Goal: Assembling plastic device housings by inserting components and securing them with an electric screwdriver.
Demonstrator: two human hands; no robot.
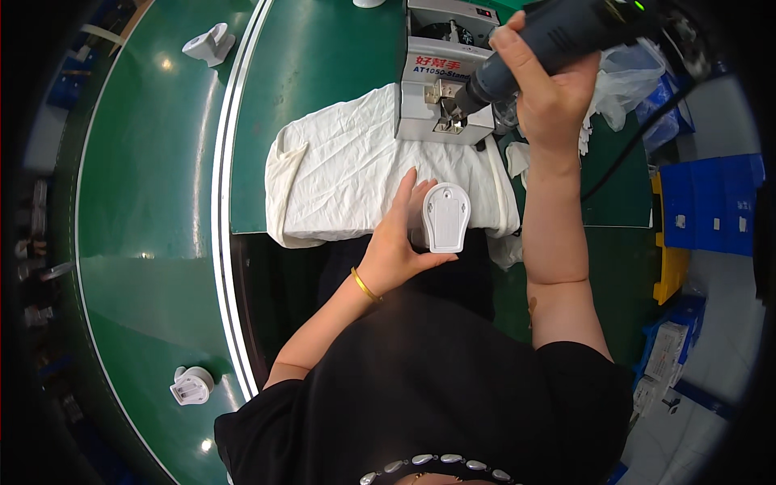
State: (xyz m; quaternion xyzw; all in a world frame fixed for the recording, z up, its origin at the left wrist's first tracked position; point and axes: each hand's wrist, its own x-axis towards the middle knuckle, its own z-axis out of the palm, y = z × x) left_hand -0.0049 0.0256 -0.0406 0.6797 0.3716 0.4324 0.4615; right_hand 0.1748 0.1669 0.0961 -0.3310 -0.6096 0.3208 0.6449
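Note:
My left hand [394, 242] is closed around a white plastic housing [447, 218], rounded at the far end and narrower toward me, its flat recessed face turned up. A small round hole shows near its far end. My right hand [554, 93] grips a dark electric screwdriver [537, 48] with a green light. The tool slants down to the left, and its tip is at the front opening of a grey screw feeder [444, 89]. Whether the tip touches a screw cannot be made out. A white cloth [347, 170] lies under the housing's far side and in front of the feeder.
On the green conveyor [145, 202] at the left stand a white plastic part [210, 44] at the far end and another white part [192, 385] close by. A black cable [647, 129] hangs at the right. Beyond it are clear plastic bags [626, 81] and blue bins [711, 206].

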